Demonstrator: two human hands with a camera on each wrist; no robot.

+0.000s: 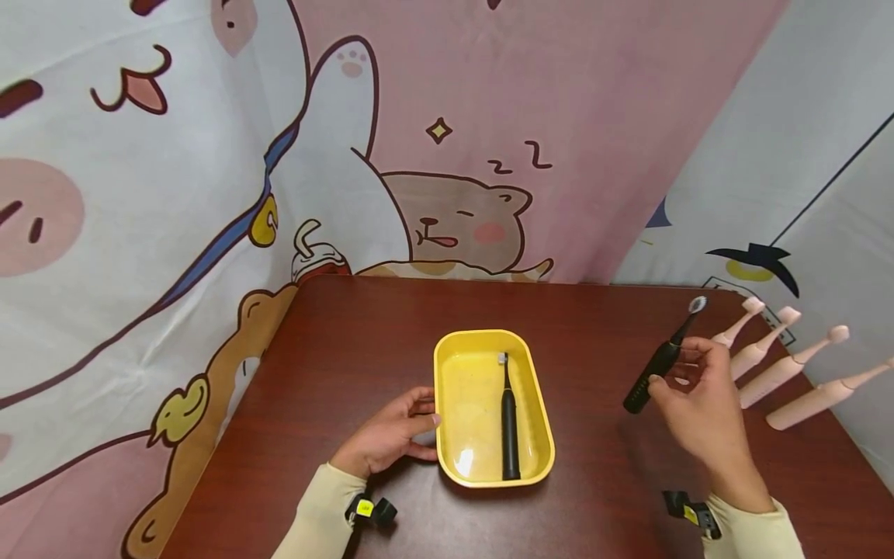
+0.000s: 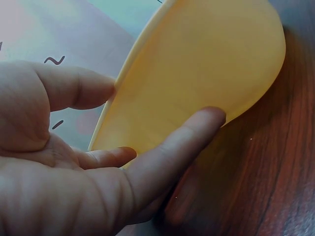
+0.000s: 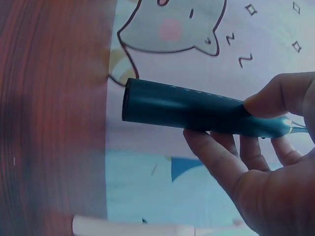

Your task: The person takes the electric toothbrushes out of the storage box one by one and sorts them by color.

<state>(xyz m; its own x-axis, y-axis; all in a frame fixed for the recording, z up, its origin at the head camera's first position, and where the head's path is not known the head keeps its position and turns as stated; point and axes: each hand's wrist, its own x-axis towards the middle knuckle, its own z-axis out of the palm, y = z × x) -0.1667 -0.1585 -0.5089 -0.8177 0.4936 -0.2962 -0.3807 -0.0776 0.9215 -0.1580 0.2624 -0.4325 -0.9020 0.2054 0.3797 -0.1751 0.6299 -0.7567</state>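
Note:
In the head view, my right hand [image 1: 705, 407] grips a black electric toothbrush [image 1: 662, 365] above the table, tilted with its white bristle head up. The right wrist view shows the thumb on one side of its dark handle [image 3: 182, 105] and the fingers on the other. My left hand [image 1: 394, 431] holds the left side of a yellow tray [image 1: 438, 365]. Its thumb is at the rim and its fingers lie against the outer wall [image 2: 206, 59]. Inside the tray, along its right side, lies a second black electric toothbrush [image 1: 511, 427].
Several pale pink electric toothbrushes [image 1: 813, 400] are at the right of the brown table [image 1: 363, 334], beside and behind my right hand. A cartoon-printed cloth [image 1: 580, 194] hangs behind the table and down its left side.

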